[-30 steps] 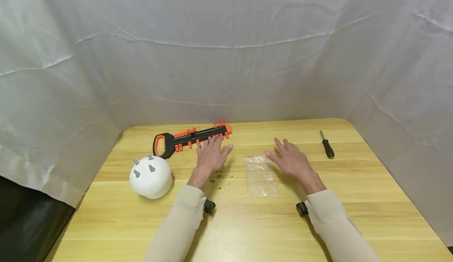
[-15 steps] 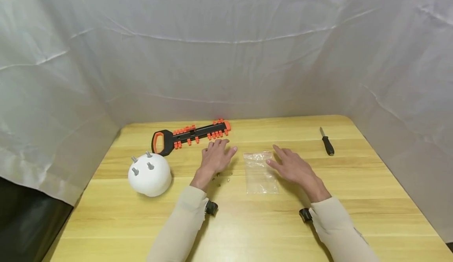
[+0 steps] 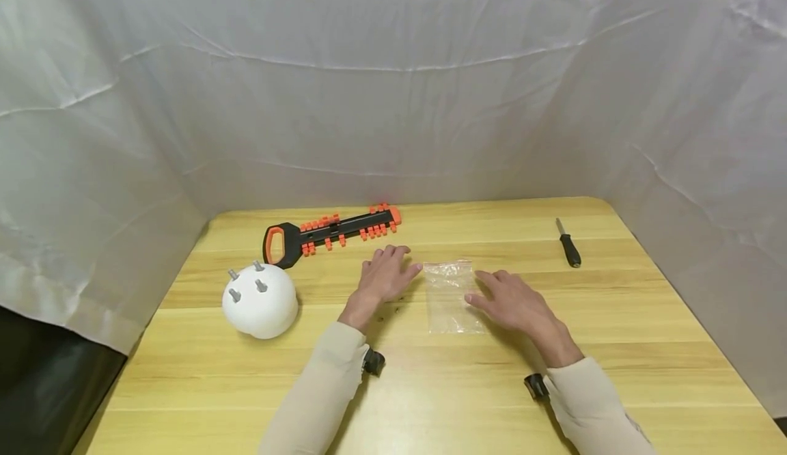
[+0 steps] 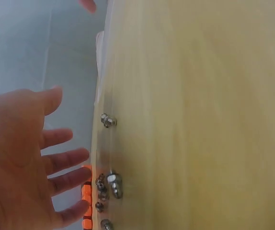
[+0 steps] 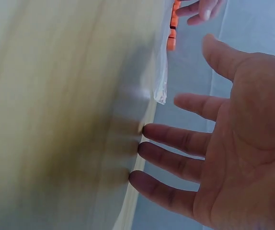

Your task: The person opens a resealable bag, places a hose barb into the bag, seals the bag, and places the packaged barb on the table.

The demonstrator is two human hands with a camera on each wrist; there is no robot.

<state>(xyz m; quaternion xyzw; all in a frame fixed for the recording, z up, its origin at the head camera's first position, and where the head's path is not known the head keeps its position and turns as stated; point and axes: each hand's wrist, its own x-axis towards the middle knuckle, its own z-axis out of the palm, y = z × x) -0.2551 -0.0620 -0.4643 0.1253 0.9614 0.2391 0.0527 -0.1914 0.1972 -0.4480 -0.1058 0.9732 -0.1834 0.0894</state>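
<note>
My left hand (image 3: 382, 277) hovers left of a clear zip bag (image 3: 453, 315), its fingers loosely spread and nothing in its grasp. Under and beside that hand lie several small metal fittings (image 4: 114, 186), shaped like grease nipples with hex bodies; in the head view the hand hides most of them. On the bag's other side is my right hand (image 3: 515, 301), fingers relaxed and holding nothing. Its thumb reaches over the bag's right edge; whether it touches the plastic I cannot tell. The bag lies flat, its red-lined seal at the far end.
A black rack with orange clips and a loop handle (image 3: 347, 228) lies at the back left. Before it sits a white rounded object (image 3: 261, 311) with several grey posts on top. A black-handled screwdriver (image 3: 570, 250) lies far right. Grey curtains (image 3: 406, 120) surround the wooden table (image 3: 443, 400).
My left hand has moved right and nearer, away from the orange-clipped rack toward the bag. The right hand has drawn slightly nearer to me. Nothing has been picked up.
</note>
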